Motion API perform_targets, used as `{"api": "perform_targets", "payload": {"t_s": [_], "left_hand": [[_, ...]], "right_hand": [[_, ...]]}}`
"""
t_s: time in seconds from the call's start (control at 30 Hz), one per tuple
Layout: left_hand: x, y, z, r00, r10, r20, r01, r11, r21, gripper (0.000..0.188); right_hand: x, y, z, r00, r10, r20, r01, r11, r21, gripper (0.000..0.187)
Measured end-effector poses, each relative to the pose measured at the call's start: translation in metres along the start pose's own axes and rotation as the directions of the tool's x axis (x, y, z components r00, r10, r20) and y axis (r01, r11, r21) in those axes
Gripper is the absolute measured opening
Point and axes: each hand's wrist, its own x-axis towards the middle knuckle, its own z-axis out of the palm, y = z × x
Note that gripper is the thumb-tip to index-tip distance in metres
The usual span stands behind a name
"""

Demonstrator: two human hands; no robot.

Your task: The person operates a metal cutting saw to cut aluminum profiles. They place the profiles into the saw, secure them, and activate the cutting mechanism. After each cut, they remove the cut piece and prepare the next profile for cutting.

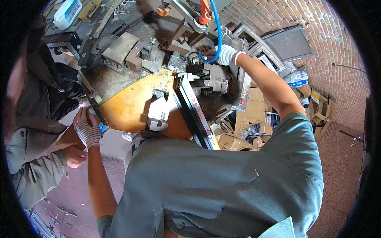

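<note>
My right hand [227, 55], in a white striped glove, reaches to the far right of the machine bed, by the metal clamp parts. Its fingers are bent and closed beside a looped blue hose [219, 29]; what they hold is hidden. Lower left, my left hand [89, 133], also gloved, is at the near-left edge of the machine. Its bare fingertips point upward and the thumb stands apart, next to a small blue piece [102, 127]. Between my hands, a long dark metal profile [192, 111] slants across a yellow plate [127, 101] toward my body.
A co-worker's hand [75, 156] and grey sleeve are close by my left forearm. Metal blocks [121, 49] and a white jug [67, 14] stand on the machine bed. Cardboard boxes [250, 115] pile up at right, below a brick wall [317, 39] with frames leaning against it.
</note>
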Motion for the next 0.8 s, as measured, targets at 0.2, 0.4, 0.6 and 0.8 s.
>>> {"api": "perform_targets", "payload": {"t_s": [0.2,0.4,0.6,0.8], "left_hand": [[0.001,0.001,0.001,1.000,0.005,-0.015,-0.005,1.000,-0.012,0.042],[0.001,0.005,-0.003,1.000,-0.008,-0.011,0.008,0.999,-0.035,0.041],[0.003,0.008,-0.005,0.999,-0.036,0.011,0.036,0.999,-0.038,0.039],[0.004,0.009,-0.006,1.000,-0.013,-0.002,0.013,0.999,-0.048,0.039]], "right_hand": [[0.000,0.020,0.024,0.992,0.034,-0.122,-0.010,0.981,0.194,0.032],[0.000,0.028,0.030,0.997,-0.021,-0.074,0.046,0.935,0.351,0.034],[-0.010,0.015,0.007,0.991,-0.132,-0.033,0.136,0.962,0.236,0.026],[-0.007,0.008,0.004,0.990,-0.137,-0.016,0.138,0.989,0.061,0.028]]}}
